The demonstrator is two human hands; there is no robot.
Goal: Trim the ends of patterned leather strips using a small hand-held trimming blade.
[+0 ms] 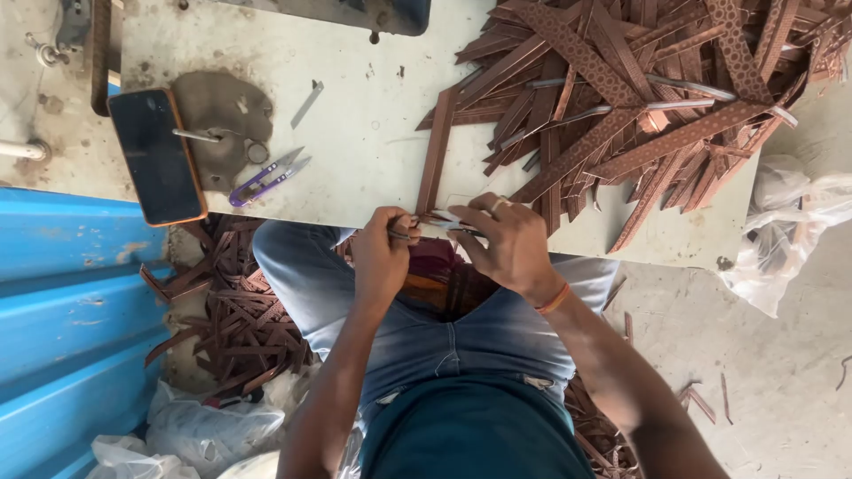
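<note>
Both hands meet at the near edge of the counter (pixel 373 133), just above the person's lap. The left hand (pixel 382 257) is clenched around a small metal tool, its tip poking out toward the other hand. The right hand (pixel 506 244) pinches the end of a brown patterned strap (pixel 437 151), which runs from the fingers straight up across the counter, away from the person. To the right of that strap a big heap of straps (pixel 639 98) covers the counter's far corner. To the left of the strap lie purple thread snips (pixel 266 177), and beyond them a dark phone (pixel 158 155) at the counter's left edge. More brown offcuts (pixel 240 319) litter the floor below the counter, beside a blue panel (pixel 71 310).
</note>
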